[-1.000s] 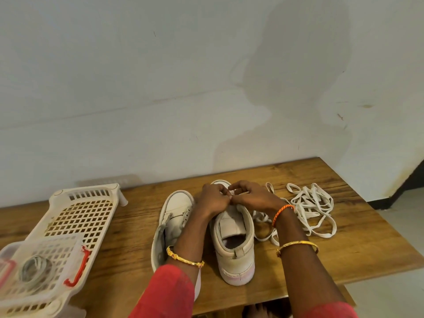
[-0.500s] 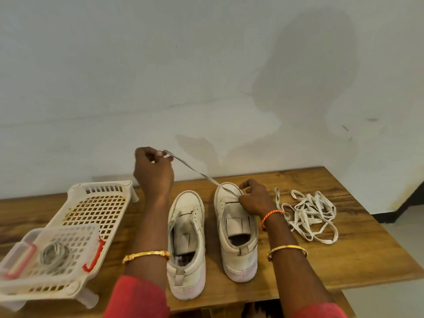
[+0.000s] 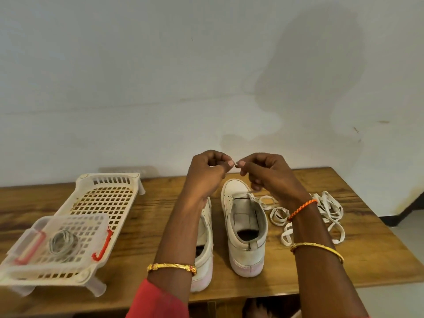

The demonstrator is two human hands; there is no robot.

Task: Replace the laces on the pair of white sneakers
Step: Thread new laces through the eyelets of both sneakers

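While both hands lift above right shoe (image 3: 246,228), left hand (image 3: 207,172) and right hand (image 3: 267,174) pinch lace (image 3: 252,196) ends together. Lace comes from front holes. Step, likely: even ends. Next: poke end through next hole. Left shoe (image 3: 205,244) waits, mostly hidden.

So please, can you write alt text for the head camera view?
Both hands, left hand and right hand, pinch a white lace above two white sneakers on a wooden table; loose laces lie right, plastic baskets left.

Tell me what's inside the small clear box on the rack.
Inside the box on the rack lies a greyish coil, likely a rolled lace. The box's lattice wall blurs it, so the rest cannot be seen.
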